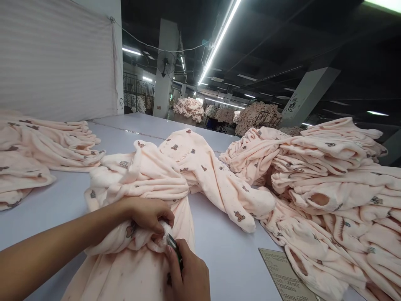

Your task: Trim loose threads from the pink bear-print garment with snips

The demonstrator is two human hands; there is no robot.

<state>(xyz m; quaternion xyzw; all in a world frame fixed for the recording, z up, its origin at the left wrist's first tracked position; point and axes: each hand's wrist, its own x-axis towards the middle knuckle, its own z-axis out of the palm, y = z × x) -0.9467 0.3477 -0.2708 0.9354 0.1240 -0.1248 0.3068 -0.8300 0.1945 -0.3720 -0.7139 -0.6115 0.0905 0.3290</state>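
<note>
A pale pink plush garment [216, 184] printed with small brown bears lies bunched across the table in front of me. My left hand [150, 213] pinches a gathered edge of it, fingers closed on the fabric. Just below and to the right, my right hand [189, 271] is closed around small dark-handled thread snips [176, 250]. Their shiny tip is at the whitish edge of the cloth, close to my left fingertips. Fingers and folds hide part of the snips, so I cannot tell whether the blades touch the fabric.
A tall heap of similar pink garments [326, 184] stands at the right, with a printed sheet [282, 271] partly under it. More pink garments [46, 146] lie at the left on the pale table [134, 125]. Beyond are pillars and large cloth piles [258, 119].
</note>
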